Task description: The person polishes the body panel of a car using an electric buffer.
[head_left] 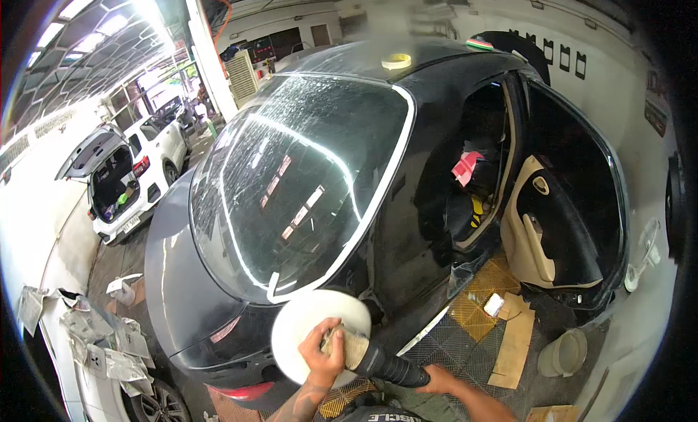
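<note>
A polisher point(391, 368) with a large round white pad point(311, 319) is held low in front of me, beside the rear side of a black car point(396, 225). My left hand point(324, 355) is closed around the polisher's head, just over the pad. At the back end of its dark handle, my right hand point(438, 380) is wrapped around the grip. The pad overlaps the car's rear corner in the view; I cannot tell whether they touch. White masking tape point(389, 178) edges the rear window point(291, 189).
A tape roll point(396, 61) sits on the roof. The car door point(556, 225) stands open at right, near a bucket point(562, 353) and cardboard point(513, 342). A white SUV point(138, 167) has its tailgate up. Newspaper point(102, 342) covers part of a white car at left.
</note>
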`<state>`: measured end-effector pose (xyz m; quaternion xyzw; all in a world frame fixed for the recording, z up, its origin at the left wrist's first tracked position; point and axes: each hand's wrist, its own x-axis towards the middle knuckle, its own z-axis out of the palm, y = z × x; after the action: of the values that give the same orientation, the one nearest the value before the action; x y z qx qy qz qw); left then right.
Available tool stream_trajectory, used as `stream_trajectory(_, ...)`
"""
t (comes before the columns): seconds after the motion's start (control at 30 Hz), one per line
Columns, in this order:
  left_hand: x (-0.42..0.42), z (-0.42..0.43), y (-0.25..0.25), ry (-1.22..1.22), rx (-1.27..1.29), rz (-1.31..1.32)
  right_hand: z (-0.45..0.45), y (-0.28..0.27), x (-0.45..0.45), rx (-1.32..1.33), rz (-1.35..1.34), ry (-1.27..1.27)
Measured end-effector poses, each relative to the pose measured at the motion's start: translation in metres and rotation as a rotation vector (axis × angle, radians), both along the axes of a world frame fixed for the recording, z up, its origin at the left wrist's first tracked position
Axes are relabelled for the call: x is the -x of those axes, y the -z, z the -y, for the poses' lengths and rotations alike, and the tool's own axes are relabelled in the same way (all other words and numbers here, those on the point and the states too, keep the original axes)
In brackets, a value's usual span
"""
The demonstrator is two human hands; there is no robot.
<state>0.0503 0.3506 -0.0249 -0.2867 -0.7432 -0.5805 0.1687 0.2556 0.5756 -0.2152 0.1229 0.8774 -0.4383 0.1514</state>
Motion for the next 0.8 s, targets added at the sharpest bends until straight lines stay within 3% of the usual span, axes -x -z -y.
stream_trajectory(0.47,0.032,-0.112,-0.055,0.186,-0.069,-0.081,-0.082,-0.033,0.012,-0.096,-0.022,0.161)
stream_trajectory(0.57,0.039,-0.154,-0.073,0.192,-0.061,-0.100,-0.124,-0.009,0.018,-0.052,-0.032,0.180)
stream_trajectory(0.73,0.057,-0.246,-0.115,0.154,-0.057,-0.152,-0.201,-0.061,0.042,-0.046,-0.132,0.224)
stream_trajectory(0.8,0.066,-0.282,-0.141,0.206,-0.019,-0.150,-0.219,-0.102,0.051,0.083,-0.185,0.351)
